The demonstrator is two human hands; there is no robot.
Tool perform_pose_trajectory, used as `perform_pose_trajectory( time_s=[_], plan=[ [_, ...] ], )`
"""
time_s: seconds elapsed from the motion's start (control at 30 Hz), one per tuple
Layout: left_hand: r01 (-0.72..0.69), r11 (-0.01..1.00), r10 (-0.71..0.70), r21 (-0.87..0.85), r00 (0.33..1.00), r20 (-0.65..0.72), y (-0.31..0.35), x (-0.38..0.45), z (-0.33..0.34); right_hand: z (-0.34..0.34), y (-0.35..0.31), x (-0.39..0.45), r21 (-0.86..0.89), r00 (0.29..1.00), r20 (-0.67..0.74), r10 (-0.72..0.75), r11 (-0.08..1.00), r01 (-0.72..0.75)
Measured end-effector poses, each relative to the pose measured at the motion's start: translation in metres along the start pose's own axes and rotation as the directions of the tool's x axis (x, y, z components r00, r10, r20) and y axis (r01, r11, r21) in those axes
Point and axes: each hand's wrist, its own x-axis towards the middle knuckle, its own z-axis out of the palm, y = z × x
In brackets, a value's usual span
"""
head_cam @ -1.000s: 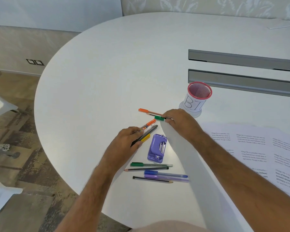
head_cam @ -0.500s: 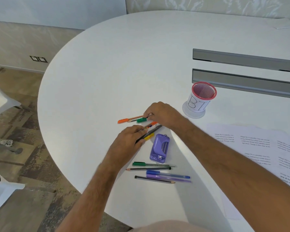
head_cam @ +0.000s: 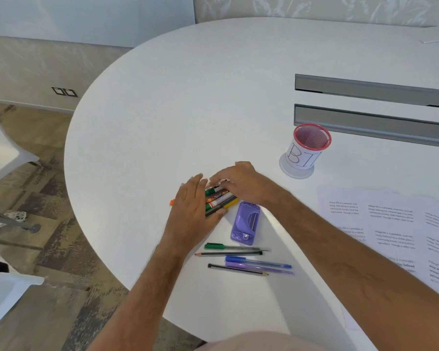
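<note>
A bundle of several marker pens (head_cam: pixel 219 198), with green, orange and yellow parts showing, lies on the white table (head_cam: pixel 162 110) between my two hands. My left hand (head_cam: pixel 192 211) lies flat over the bundle's left part. Its fingers are straight and its thumb rests against the near side. An orange pen tip (head_cam: pixel 172 202) pokes out left of that hand. My right hand (head_cam: pixel 241 183) comes in from the right, its fingers curled over the pens' far right ends.
A purple hole punch (head_cam: pixel 245 224) lies just right of the bundle. Several loose pens and pencils (head_cam: pixel 241 258) lie nearer me. A red mesh cup (head_cam: pixel 307 150) stands to the right, before two grey table slots (head_cam: pixel 373 122). Printed sheets (head_cam: pixel 390 224) cover the right side.
My right hand has dragged the orange and green pens leftward and toward me, into the group under my left hand. My left hand's fingers have straightened over the gathered pens.
</note>
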Motion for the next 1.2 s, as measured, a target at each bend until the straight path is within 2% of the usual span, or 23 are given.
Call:
perform_pose_trajectory(
  time_s=[0.13,0.33,0.57,0.8,1.0,1.1,1.2],
  plan=[
    [-0.007,0.995,-0.010,0.100,0.985,0.172,0.003,0.008,0.007,-0.001,0.013,-0.018,0.112,0.985,-0.172,-0.031,0.992,0.051],
    [-0.022,0.992,-0.006,0.127,0.977,0.213,0.009,0.013,0.010,0.007,0.038,-0.060,0.131,0.938,-0.344,-0.030,0.988,0.080],
    [0.035,0.991,-0.055,0.128,0.986,0.159,-0.003,0.016,0.010,0.020,0.052,-0.114,0.145,0.936,-0.350,0.037,0.989,0.015],
    [0.086,0.986,-0.108,0.140,0.982,0.154,-0.016,0.021,0.005,0.038,0.049,-0.150,0.163,0.938,-0.344,0.035,0.986,0.023],
    [-0.007,0.983,-0.002,0.181,0.999,0.049,-0.003,0.009,-0.011,0.054,0.035,-0.178,0.212,0.962,-0.275,-0.005,0.975,0.065],
    [-0.067,0.994,0.072,0.083,0.995,-0.065,0.013,-0.013,-0.019,0.061,0.033,-0.188,0.185,0.971,-0.238,-0.031,0.980,0.077],
    [-0.090,0.996,0.085,-0.028,0.987,-0.136,0.035,-0.047,-0.022,0.065,0.033,-0.192,0.139,0.975,-0.206,-0.079,0.984,0.109]
  ],
)
